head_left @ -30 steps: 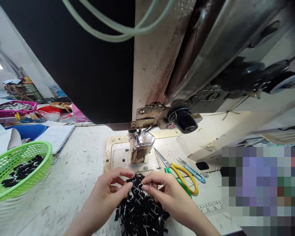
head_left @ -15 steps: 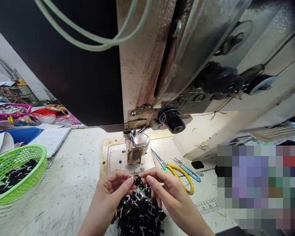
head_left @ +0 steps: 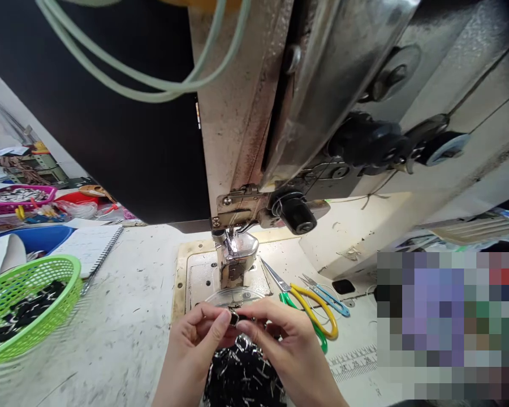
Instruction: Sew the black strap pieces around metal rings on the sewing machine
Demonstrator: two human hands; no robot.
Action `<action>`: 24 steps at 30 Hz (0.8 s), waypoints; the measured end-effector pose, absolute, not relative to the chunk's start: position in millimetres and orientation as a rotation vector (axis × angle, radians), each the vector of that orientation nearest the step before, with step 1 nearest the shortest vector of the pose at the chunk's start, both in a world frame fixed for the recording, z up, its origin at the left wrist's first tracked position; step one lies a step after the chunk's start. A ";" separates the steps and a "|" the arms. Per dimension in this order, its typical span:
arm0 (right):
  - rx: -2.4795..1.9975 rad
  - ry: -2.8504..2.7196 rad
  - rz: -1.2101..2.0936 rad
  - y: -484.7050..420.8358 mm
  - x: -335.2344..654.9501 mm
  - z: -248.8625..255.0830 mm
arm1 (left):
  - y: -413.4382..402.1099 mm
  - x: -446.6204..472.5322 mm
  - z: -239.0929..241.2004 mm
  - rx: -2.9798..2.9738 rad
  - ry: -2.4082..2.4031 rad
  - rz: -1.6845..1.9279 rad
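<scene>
My left hand (head_left: pixel 195 339) and my right hand (head_left: pixel 282 339) meet just in front of the sewing machine foot (head_left: pixel 240 246). Thumbs and forefingers of both are closed on a small black fabric loop with a metal ring (head_left: pixel 234 318); the fingers hide much of it. Directly below them lies a heap of black fabric pieces with shiny metal parts (head_left: pixel 241 376). A clear round rim (head_left: pixel 233 294) shows behind the fingertips, partly covered by them.
To the left, a green basket (head_left: pixel 70 265) holds more black pieces, beside a spiral notebook (head_left: pixel 87 246). Right of the machine bed lie yellow-handled scissors (head_left: pixel 309 308), a green handle (head_left: pixel 321 337) and blue thread snips (head_left: pixel 335 302). A ruler scale (head_left: pixel 354 362) marks the table.
My hands have come closer together, and the black loop with its ring has turned between my fingertips. More of the green handle shows beside my right hand. The view has shifted slightly.
</scene>
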State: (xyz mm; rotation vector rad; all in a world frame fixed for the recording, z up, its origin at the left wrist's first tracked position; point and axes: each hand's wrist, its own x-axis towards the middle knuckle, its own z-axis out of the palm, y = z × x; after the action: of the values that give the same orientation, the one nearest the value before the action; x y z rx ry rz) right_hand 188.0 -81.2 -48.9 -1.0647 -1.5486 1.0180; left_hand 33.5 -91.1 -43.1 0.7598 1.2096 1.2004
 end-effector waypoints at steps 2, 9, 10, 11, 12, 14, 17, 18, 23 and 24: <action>-1.038 -1.557 1.000 -80.9 188.0 -47.9 | -91.1 32.9 -42.8 0.773 1.228 1.211; -1.112 -1.212 1.464 -75.8 186.9 -49.7 | -91.1 29.5 -42.9 0.810 1.245 1.253; -1.090 -1.145 1.541 -74.6 187.0 -51.5 | -91.4 28.9 -43.2 0.832 1.240 1.253; -1.060 -1.095 1.596 -73.5 187.0 -53.2 | -91.8 28.4 -43.6 0.856 1.232 1.248; -1.028 -1.062 1.630 -72.6 187.0 -54.6 | -92.3 27.9 -44.0 0.877 1.226 1.243; -0.993 -1.035 1.650 -71.2 187.0 -55.8 | -92.9 26.7 -44.2 0.897 1.231 1.245; -0.991 -1.085 1.637 -69.6 187.3 -52.6 | -91.6 23.9 -41.2 0.885 1.241 1.228; -0.992 -1.110 1.634 -69.0 187.6 -50.7 | -90.4 22.4 -39.0 0.886 1.226 1.198; -1.007 -1.219 1.616 -66.1 189.1 -40.4 | -80.4 13.6 -25.4 1.000 1.117 1.003; -1.015 -1.242 1.609 -65.6 189.4 -38.9 | -78.2 12.3 -23.2 1.027 1.118 0.986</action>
State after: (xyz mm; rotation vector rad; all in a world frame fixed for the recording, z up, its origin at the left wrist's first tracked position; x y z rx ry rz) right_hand 189.4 -65.6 -38.9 -1.0152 -1.2419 1.6091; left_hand 12.3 -78.2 -23.2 1.0268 1.1176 0.9861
